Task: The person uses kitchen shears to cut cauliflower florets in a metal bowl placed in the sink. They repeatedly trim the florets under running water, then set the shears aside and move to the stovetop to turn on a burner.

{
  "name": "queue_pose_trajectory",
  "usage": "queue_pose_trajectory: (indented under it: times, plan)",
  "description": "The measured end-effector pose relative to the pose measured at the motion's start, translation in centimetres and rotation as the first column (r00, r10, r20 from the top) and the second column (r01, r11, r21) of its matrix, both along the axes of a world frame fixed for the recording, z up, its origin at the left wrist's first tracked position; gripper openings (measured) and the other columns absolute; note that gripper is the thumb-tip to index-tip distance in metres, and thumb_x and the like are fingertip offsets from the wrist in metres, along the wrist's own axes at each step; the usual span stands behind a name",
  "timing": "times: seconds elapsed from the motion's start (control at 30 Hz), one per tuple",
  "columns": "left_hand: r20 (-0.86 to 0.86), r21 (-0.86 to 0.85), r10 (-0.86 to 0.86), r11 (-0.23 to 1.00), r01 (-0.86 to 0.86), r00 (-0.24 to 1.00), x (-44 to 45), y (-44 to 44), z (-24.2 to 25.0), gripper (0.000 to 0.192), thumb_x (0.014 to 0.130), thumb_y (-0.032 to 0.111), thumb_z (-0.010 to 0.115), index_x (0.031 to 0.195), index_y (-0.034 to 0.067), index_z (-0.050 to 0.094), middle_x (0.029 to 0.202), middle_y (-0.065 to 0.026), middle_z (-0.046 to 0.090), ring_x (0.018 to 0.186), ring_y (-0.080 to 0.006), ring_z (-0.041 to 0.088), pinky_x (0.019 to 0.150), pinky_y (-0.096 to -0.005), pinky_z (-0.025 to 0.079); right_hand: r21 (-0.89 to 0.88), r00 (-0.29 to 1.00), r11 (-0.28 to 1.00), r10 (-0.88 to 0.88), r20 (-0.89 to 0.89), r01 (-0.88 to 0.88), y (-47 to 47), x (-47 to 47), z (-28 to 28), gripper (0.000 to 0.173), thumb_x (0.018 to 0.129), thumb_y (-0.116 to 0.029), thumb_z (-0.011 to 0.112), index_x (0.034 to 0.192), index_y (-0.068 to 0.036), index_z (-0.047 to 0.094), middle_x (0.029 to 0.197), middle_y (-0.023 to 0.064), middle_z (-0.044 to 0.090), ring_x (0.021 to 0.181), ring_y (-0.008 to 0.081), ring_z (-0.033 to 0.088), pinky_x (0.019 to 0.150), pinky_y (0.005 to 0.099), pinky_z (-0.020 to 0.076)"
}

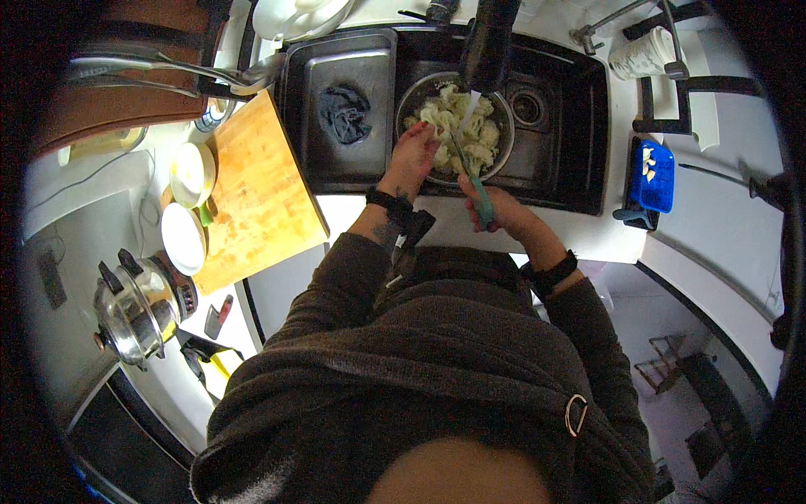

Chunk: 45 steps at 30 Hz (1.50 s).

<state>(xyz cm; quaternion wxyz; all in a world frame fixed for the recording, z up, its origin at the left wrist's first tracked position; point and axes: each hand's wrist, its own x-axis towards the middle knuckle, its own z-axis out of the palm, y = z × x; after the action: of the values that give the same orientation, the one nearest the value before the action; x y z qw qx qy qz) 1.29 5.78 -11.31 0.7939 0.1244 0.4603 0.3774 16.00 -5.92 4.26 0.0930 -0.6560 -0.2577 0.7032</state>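
Observation:
In a round metal bowl [511, 135] in the sink sit several pale cauliflower florets [483, 135]. My left hand [412, 153] is at the bowl's left side, its fingers closed on a cauliflower piece [434, 116]. My right hand [500, 211] grips a teal-handled cutting tool [482, 200] near the front rim. Its metal blade points away from me, in among the florets. Whether it is a knife or scissors I cannot tell. A whitish stream, apparently water, comes down over the florets from the black faucet [491, 44].
The black sink [576, 126] holds a rectangular tray [346, 170] with a dark wet cloth [345, 113]. A wooden cutting board [264, 201] lies to the left, beside two white bowls [192, 175] and a steel pot [135, 309]. Garlic-like pieces lie in a blue tray [656, 183] at right.

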Motion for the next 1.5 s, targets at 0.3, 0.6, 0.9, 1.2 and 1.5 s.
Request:
queue_pose_trajectory:
  times: [0.3,0.6,0.9,1.2,1.5]
  plan:
    - [0.013,-0.075,0.231,0.970,-0.230,0.973,0.3,-1.0,1.6,0.017,0.086,0.004,0.062,0.098,0.008,0.052,0.095,-0.0030,0.059,0.085,-0.0167,0.058,0.074,-0.0313,0.049,0.012,0.996,1.000,-0.021,-0.089,0.022,-0.4,-1.5,-1.1,0.076,0.071,-0.083,0.040,0.073,-0.009,0.054,0.059,0.0021,0.054,0.051,0.0166,0.056,0.045,0.0305,0.0386]
    - [-0.158,0.126,0.069,0.991,-0.049,0.985,-0.8,-0.2,-2.3,0.029,0.083,0.011,0.066,0.107,0.006,0.049,0.092,-0.0052,0.059,0.081,-0.0161,0.058,0.071,-0.0288,0.049,0.285,0.989,0.954,0.055,0.140,-0.093,-0.1,-1.2,-3.6,0.073,0.081,-0.074,0.039,0.067,-0.004,0.057,0.058,0.0085,0.055,0.051,0.0213,0.057,0.058,0.0375,0.0501]
    - [-0.978,0.112,-0.172,0.023,0.993,0.114,2.5,5.9,-2.5,0.037,0.088,0.021,0.056,0.119,0.003,0.051,0.107,-0.0160,0.059,0.091,-0.0293,0.058,0.074,-0.0395,0.049,0.096,0.870,0.869,-0.470,-0.150,0.486,-3.5,1.8,-1.3,0.056,0.078,-0.061,0.061,0.071,-0.006,0.055,0.057,0.0039,0.053,0.049,0.0151,0.054,0.048,0.0283,0.0427]
    - [-0.938,-0.309,0.272,-0.370,0.876,-0.216,7.7,6.2,-12.5,0.044,0.086,0.021,0.057,0.127,0.008,0.047,0.127,-0.0131,0.048,0.107,-0.0305,0.047,0.086,-0.0426,0.044,0.141,0.802,0.792,-0.597,-0.028,0.594,-6.7,2.9,-1.0,0.055,0.081,-0.058,0.060,0.074,-0.003,0.054,0.058,0.0038,0.052,0.050,0.0145,0.053,0.048,0.0272,0.0412]
    - [-0.902,0.376,-0.216,0.033,0.926,0.374,3.9,6.2,-8.7,0.034,0.076,0.016,0.068,0.105,0.004,0.055,0.111,-0.0211,0.053,0.106,-0.0377,0.051,0.082,-0.0447,0.048,0.057,0.739,0.744,-0.648,-0.186,0.666,-5.7,1.8,-0.6,0.050,0.084,-0.054,0.057,0.074,-0.005,0.055,0.059,0.0025,0.051,0.049,0.0129,0.052,0.049,0.0253,0.0400]
